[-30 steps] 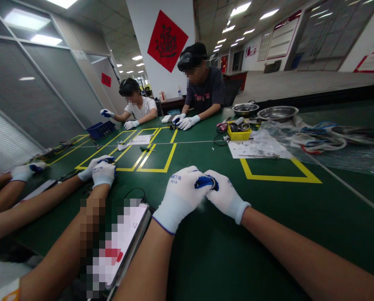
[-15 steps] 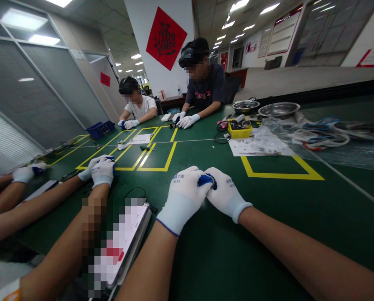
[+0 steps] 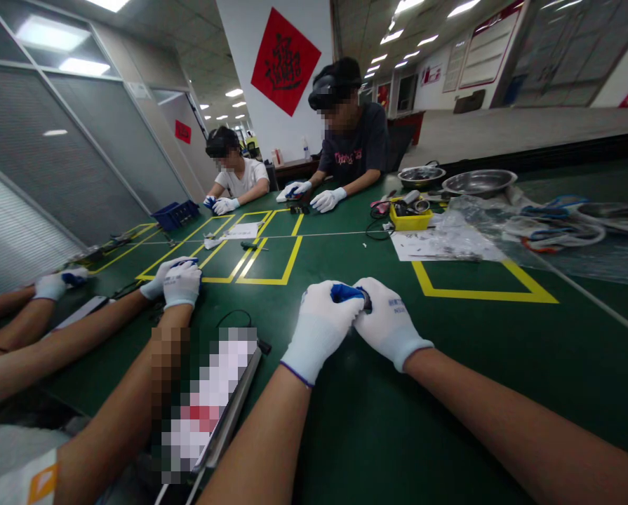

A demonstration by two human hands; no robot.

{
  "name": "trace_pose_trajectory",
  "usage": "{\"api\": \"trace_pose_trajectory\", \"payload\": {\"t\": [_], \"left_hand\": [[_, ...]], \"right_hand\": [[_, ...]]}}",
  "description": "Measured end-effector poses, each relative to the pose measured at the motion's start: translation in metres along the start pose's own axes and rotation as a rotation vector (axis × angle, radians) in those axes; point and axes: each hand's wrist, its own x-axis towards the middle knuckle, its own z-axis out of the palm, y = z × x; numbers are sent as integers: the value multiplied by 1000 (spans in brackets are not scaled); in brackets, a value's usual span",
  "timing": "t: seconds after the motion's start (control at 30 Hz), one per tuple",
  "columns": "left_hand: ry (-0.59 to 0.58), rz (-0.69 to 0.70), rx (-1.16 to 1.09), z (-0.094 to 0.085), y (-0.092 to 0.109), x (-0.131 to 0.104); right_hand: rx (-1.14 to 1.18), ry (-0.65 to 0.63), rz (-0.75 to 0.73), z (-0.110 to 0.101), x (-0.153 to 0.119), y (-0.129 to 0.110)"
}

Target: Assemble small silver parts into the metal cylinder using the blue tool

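Both my hands wear white gloves with blue palms and meet above the green table [image 3: 366, 435]. My left hand [image 3: 324, 319] is closed, its thumb and fingers pressed toward the right. My right hand [image 3: 387, 319] is closed against it from the other side. Between them shows the edge of a small dark grey, rounded piece [image 3: 367, 301]; the fingers cover most of it, so its kind is unclear. Left of my left forearm lies a flat, pale device or box [image 3: 224, 386], its top blurred out, with a black cable [image 3: 234, 313] by its far end.
Yellow tape [image 3: 482, 293] marks the table. Right of centre stand a yellow bin [image 3: 411, 221] of parts, a paper sheet [image 3: 413, 249] and steel bowls [image 3: 479, 182]. A green-handled screwdriver [image 3: 249, 245] lies further left. Co-workers' gloved hands [image 3: 182, 284] work at left and across the table.
My left hand has turned slightly, and more of its blue palm shows. The dark-shirted co-worker's hands have moved apart. The whole view has shifted a little.
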Motion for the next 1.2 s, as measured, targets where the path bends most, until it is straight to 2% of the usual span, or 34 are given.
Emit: {"api": "trace_pose_trajectory", "payload": {"t": [0.23, 0.37, 0.43, 0.6, 0.7, 0.77, 0.83, 0.9, 0.93, 1.0, 1.1, 1.2], "left_hand": [[20, -154, -170, 0, 0, 1], [98, -176, -107, -1, 3, 2], [98, -196, -110, -2, 4, 4], [-39, -248, -446, -3, -1, 9], [-2, -277, -557, -6, -9, 15], [101, -250, -402, -8, -16, 19], [240, -167, -87, -10, -25, 20], [300, -91, 238, -13, -33, 20], [273, -71, 358, -13, -36, 20], [131, -39, 504, -15, -42, 19], [-74, 40, 606, -18, -44, 19], [-165, 82, 656, -23, -42, 19]], "right_hand": [[-18, 14, -63, 1, 0, 2], [24, 58, -92, 2, -1, 5], [68, 64, -106, 2, 0, 6], [231, 41, -99, 2, 1, 9], [299, 64, -63, 3, 1, 12], [322, 80, -61, 4, 1, 15], [334, 100, -64, 6, 2, 17], [342, 128, -56, 7, 3, 19], [346, 138, -50, 7, 4, 19], [355, 145, -35, 7, 4, 20], [363, 139, -22, 7, 5, 20], [366, 117, -26, 7, 4, 20]]}}
